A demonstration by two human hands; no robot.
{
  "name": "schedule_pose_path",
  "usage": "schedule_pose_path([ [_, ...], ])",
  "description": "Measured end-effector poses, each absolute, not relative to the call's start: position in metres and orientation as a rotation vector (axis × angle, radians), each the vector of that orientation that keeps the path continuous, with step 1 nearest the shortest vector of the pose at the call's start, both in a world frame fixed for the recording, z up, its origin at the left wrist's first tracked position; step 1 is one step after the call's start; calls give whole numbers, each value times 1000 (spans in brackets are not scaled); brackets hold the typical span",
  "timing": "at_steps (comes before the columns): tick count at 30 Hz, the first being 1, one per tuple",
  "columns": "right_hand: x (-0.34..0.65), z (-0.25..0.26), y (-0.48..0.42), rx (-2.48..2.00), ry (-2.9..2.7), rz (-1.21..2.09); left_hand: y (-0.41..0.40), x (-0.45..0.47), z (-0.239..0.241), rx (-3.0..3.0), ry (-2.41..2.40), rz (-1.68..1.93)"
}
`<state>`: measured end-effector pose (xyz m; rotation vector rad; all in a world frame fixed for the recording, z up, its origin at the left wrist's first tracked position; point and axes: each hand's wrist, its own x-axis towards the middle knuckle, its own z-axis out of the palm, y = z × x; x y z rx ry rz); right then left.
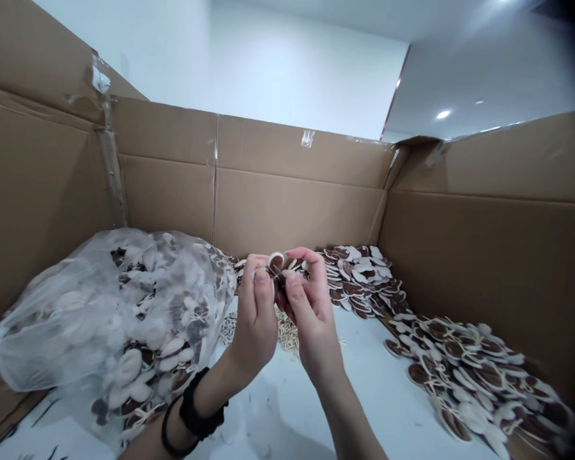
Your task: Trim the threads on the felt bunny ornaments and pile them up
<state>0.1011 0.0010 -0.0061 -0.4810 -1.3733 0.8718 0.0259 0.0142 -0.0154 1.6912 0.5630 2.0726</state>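
Observation:
Held up in the middle is a small brown fabric piece with a white fuzzy edge [276, 260]. My left hand [256, 313] is closed on it, with the thumb pressed against its near side. My right hand [315, 310] pinches at the same piece, thumb and fingers close to a dark part whose kind I cannot make out. The right index finger arches over the top. Both hands meet above a small heap of cream cord bits [288, 335] on the white table surface [278, 409]. The fingers hide most of the piece's lower part.
At the left, a translucent plastic bag [71, 326] holds many brown-and-white fuzzy pieces, some spilling out. A pile of flat pieces [359, 275] lies at the back right. Nearer right is another pile with cream bows [479, 377]. Cardboard walls [297, 204] enclose the surface.

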Motion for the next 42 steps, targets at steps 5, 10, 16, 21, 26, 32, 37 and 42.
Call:
schedule_pose_path([
  [5, 104, -7, -1, -485, -1409, 875, 15, 27, -20, 1802, 616, 2115],
  [10, 99, -7, 1, -403, -1394, 916, 18, 27, -22, 1838, 619, 2189],
  [16, 103, -3, 2, -284, -1431, 1014, 16, 21, -14, 1673, 552, 2069],
  [21, 111, 2, -2, -237, -1374, 892, 12, 10, -4, 1555, 441, 1942],
  [26, 115, 4, 0, -421, -1413, 771, 8, -4, 2, 1738, 438, 1961],
  [32, 114, 3, 9, -411, -1381, 918, 2, -18, 12, 2307, 730, 1885],
  [37, 106, 2, 14, -412, -1117, 914, 11, -12, 8, 2699, 787, 2205],
  [42, 110, 2, 20, -496, -1114, 1115, 22, -16, 3, 3093, 543, 2574],
])
